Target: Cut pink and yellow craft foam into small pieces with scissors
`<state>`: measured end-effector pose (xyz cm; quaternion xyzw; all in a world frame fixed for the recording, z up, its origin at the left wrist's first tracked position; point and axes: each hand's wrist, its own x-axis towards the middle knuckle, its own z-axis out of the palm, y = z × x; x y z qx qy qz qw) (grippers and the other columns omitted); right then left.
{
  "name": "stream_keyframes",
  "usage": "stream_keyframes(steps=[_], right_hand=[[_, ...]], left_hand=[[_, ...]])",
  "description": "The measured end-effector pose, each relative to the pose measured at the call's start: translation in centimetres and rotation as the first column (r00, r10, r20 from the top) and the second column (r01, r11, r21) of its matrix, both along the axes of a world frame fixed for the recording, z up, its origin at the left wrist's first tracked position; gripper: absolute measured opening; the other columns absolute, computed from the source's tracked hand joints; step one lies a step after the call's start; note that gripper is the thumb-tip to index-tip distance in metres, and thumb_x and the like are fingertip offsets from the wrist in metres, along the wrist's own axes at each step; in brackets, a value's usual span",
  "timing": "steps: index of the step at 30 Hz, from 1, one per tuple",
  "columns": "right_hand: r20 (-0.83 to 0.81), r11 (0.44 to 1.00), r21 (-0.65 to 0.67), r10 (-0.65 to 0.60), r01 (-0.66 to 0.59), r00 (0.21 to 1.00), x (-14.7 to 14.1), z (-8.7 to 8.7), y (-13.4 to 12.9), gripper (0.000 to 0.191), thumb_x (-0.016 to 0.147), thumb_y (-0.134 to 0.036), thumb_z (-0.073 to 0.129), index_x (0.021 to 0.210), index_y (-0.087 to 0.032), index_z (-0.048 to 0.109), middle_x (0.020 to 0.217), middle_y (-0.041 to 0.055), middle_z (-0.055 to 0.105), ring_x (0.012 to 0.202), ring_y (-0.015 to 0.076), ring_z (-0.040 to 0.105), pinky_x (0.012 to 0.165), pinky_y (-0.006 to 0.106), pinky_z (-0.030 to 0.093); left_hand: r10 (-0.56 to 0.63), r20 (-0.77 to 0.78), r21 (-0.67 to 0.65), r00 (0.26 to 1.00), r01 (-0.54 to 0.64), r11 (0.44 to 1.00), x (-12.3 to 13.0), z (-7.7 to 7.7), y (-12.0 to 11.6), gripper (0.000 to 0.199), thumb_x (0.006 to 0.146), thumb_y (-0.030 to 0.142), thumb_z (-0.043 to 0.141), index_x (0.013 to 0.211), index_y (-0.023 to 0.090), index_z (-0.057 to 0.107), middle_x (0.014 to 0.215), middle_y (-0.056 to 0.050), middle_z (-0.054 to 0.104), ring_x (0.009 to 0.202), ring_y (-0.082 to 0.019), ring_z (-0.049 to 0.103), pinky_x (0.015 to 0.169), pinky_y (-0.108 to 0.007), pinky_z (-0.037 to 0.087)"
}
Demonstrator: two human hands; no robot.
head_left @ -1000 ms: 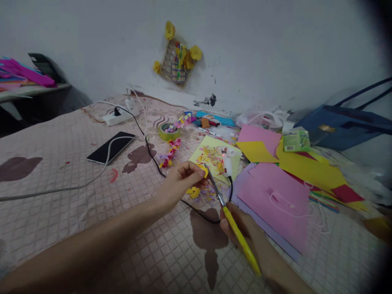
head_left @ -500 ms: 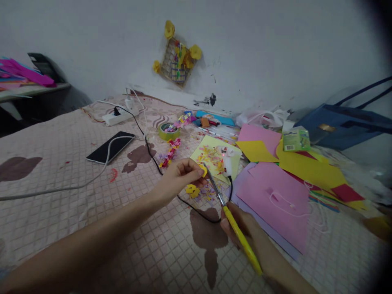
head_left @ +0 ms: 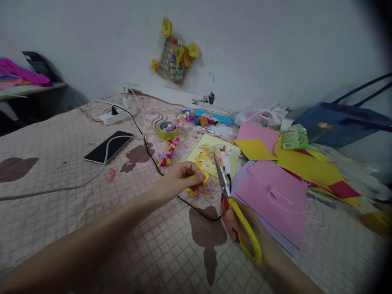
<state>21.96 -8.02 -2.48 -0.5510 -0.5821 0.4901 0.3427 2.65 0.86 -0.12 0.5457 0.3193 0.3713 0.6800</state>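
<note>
A small yellow paper piece (head_left: 206, 177) is pinched between the thumb and fingers of my left hand (head_left: 186, 179). My right hand (head_left: 241, 222) grips yellow-handled scissors (head_left: 224, 181), their blades pointing up and away, just right of the paper and apart from it. The blades look closed or nearly so. Under and beyond my left hand lie more yellow cuttings (head_left: 190, 192) and purple scraps (head_left: 210, 190). A white glue gun (head_left: 226, 159) rests on a pale yellow sheet (head_left: 199, 149) strewn with small paper bits.
Pink sheets (head_left: 272, 192) and yellow sheets (head_left: 309, 165) lie to the right, before a blue bag (head_left: 343, 122). A tape roll (head_left: 167, 130) and a pink paper flower strip (head_left: 169, 153) are further back. A black cable (head_left: 150, 151), a tablet (head_left: 108, 147) and a power strip (head_left: 114, 117) lie left.
The scissors have moved away from the yellow paper, slightly right, and turned in my right hand so the handle loop shows. My left hand keeps its pinch, slightly lower.
</note>
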Motion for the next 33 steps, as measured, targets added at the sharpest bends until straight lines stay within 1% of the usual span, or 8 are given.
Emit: stream_keyframes(steps=[7, 12, 17, 20, 23, 25, 27, 33], right_hand=[[-0.009, 0.994, 0.060, -0.090, 0.091, 0.996, -0.2, 0.5, 0.6, 0.029, 0.075, -0.046, 0.061, 0.078, -0.020, 0.048, 0.059, -0.0049, 0.048, 0.045, 0.0091, 0.044, 0.042, 0.022, 0.038], [-0.128, 0.986, 0.043, -0.155, 0.162, 0.980, -0.3, 0.3, 0.9, 0.028, 0.072, -0.042, 0.064, 0.080, -0.020, 0.048, 0.058, -0.0056, 0.049, 0.044, 0.0089, 0.044, 0.041, 0.022, 0.038], [-0.253, 0.989, -0.029, -0.150, 0.147, 0.956, -0.5, 0.0, 1.0, 0.028, 0.070, -0.039, 0.067, 0.077, -0.019, 0.048, 0.055, -0.0069, 0.048, 0.040, 0.0071, 0.043, 0.039, 0.021, 0.036], [-0.391, 0.987, -0.083, -0.160, 0.138, 0.906, -0.5, -0.5, 1.1, 0.027, 0.071, -0.038, 0.066, 0.080, -0.020, 0.048, 0.049, -0.0087, 0.047, 0.036, 0.0074, 0.042, 0.037, 0.020, 0.033], [-0.493, 0.986, -0.131, -0.152, 0.100, 0.857, -0.4, -0.7, 1.3, 0.027, 0.070, -0.036, 0.067, 0.081, -0.021, 0.046, 0.044, -0.0102, 0.044, 0.034, 0.0074, 0.039, 0.036, 0.020, 0.034], [-0.498, 0.988, -0.145, -0.124, 0.059, 0.858, -0.4, -0.7, 1.3, 0.028, 0.069, -0.036, 0.068, 0.078, -0.021, 0.046, 0.043, -0.0095, 0.045, 0.035, 0.0075, 0.040, 0.037, 0.020, 0.034], [-0.474, 0.988, -0.150, -0.095, 0.027, 0.875, -0.4, -0.7, 1.2, 0.029, 0.069, -0.038, 0.068, 0.077, -0.020, 0.046, 0.044, -0.0081, 0.047, 0.036, 0.0082, 0.041, 0.037, 0.021, 0.035], [-0.265, 0.997, -0.035, -0.074, 0.067, 0.961, -0.2, -1.0, 0.8, 0.028, 0.079, -0.045, 0.059, 0.078, -0.020, 0.049, 0.048, -0.0073, 0.047, 0.039, 0.0086, 0.043, 0.038, 0.021, 0.033]], left_hand=[[-0.193, -0.096, -0.055, 0.977, 0.188, 0.981, 0.9, -0.9, -1.5, 0.025, 0.075, 0.035, 0.068, 0.073, 0.014, 0.056, 0.061, 0.002, 0.059, 0.051, -0.006, 0.053, 0.050, -0.018, 0.043], [-0.245, -0.163, -0.067, 0.956, 0.237, 0.969, 1.4, -1.2, -2.2, 0.023, 0.075, 0.034, 0.068, 0.073, 0.014, 0.058, 0.063, 0.001, 0.059, 0.051, -0.006, 0.053, 0.050, -0.017, 0.042], [-0.283, -0.161, -0.069, 0.946, 0.275, 0.959, 1.7, -1.3, -2.5, 0.022, 0.077, 0.034, 0.066, 0.073, 0.014, 0.057, 0.065, 0.000, 0.060, 0.054, -0.007, 0.053, 0.051, -0.018, 0.042], [-0.280, -0.102, -0.004, 0.955, 0.281, 0.960, 1.5, -1.3, -2.3, 0.021, 0.083, 0.036, 0.058, 0.081, 0.014, 0.059, 0.070, -0.001, 0.060, 0.059, -0.008, 0.054, 0.057, -0.021, 0.044], [-0.261, -0.098, 0.147, 0.960, 0.273, 0.951, 1.3, -1.1, -2.2, 0.018, 0.080, 0.030, 0.063, 0.092, 0.016, 0.063, 0.085, -0.005, 0.063, 0.074, -0.012, 0.058, 0.067, -0.023, 0.046], [-0.282, -0.121, 0.204, 0.952, 0.302, 0.931, 1.3, -1.0, -2.1, 0.018, 0.078, 0.027, 0.066, 0.093, 0.017, 0.064, 0.093, -0.007, 0.063, 0.082, -0.015, 0.059, 0.072, -0.025, 0.047], [-0.302, -0.134, 0.196, 0.944, 0.324, 0.926, 1.3, -1.0, -2.2, 0.014, 0.078, 0.027, 0.066, 0.087, 0.016, 0.066, 0.089, -0.006, 0.064, 0.080, -0.015, 0.059, 0.071, -0.025, 0.047], [-0.299, -0.016, -0.001, 0.954, 0.299, 0.954, 1.5, -1.2, -2.1, 0.014, 0.079, 0.026, 0.064, 0.082, 0.013, 0.062, 0.078, -0.004, 0.063, 0.072, -0.012, 0.059, 0.071, -0.025, 0.047]])
